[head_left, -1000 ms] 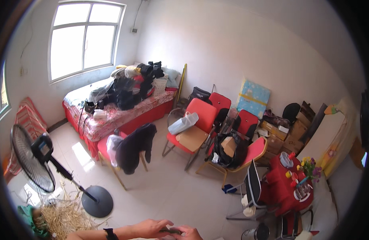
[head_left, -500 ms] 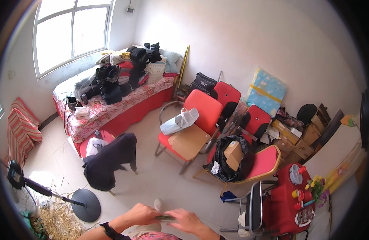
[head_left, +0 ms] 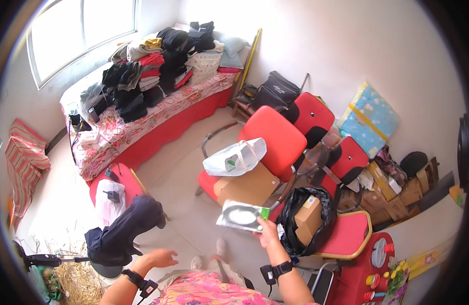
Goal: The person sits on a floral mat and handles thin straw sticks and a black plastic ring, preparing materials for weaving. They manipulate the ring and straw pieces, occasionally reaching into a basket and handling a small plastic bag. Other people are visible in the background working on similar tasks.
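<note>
Head view: our right hand (head_left: 267, 235) is raised, fingers pinched on the lower right corner of a flat clear packet (head_left: 240, 215) with a dark ring-shaped item inside and a green edge. Packet hangs out to the left of that hand, above the floor. Our left hand (head_left: 160, 257) is open, palm down, fingers spread, holding nothing, well apart from the packet. Both wrists carry black bands. Just beyond the right hand: a red chair (head_left: 272, 140) with a cardboard box (head_left: 247, 186) and a white plastic bag (head_left: 235, 158) on the seat. Right of that hand, a black bag (head_left: 300, 223) holding a box. Beyond the left hand, a dark garment (head_left: 123, 231) draped over a chair.
</note>
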`<action>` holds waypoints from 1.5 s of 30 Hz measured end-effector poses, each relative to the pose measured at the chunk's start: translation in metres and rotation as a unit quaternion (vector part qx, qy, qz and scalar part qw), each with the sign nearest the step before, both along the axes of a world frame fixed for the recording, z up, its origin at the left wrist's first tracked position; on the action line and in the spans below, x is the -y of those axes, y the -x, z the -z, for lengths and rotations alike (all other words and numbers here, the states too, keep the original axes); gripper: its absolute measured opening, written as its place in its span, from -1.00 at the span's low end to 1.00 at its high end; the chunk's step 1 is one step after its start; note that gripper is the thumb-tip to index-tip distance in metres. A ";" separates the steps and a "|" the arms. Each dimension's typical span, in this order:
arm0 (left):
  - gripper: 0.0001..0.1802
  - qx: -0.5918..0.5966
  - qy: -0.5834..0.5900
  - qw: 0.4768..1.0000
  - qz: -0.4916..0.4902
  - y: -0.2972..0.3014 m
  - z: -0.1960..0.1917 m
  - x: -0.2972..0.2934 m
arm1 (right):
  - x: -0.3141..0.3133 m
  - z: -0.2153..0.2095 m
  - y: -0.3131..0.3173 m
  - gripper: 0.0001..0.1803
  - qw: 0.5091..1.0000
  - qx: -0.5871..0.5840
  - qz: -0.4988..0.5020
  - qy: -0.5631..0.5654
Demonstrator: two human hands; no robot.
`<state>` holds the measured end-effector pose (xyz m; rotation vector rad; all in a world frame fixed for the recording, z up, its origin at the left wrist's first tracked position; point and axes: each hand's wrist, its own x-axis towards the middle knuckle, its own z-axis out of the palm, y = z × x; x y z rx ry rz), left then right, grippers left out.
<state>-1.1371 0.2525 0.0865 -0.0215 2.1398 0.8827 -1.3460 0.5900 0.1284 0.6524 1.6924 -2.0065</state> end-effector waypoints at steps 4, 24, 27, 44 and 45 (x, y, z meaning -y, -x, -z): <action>-0.45 0.105 -0.029 0.993 -0.041 -0.058 0.079 0.013 | 0.029 0.037 0.099 -0.81 0.991 0.017 0.080 0.101; -0.41 0.321 -0.239 0.666 -0.630 -0.093 0.087 -0.278 | 0.061 0.266 0.432 -0.38 0.879 0.214 -0.425 0.019; -0.39 0.306 -0.258 0.573 -0.715 -0.102 0.119 -0.333 | 0.121 0.231 0.345 -0.42 0.845 0.154 -0.486 -0.163; -0.38 0.194 -0.312 0.466 -0.805 -0.247 0.161 -0.363 | 0.245 0.172 0.132 -0.66 0.676 -0.002 -0.667 -0.313; -0.40 0.168 -0.299 0.487 -0.803 -0.253 0.162 -0.364 | 0.236 0.171 0.132 -0.67 0.677 -0.007 -0.663 -0.318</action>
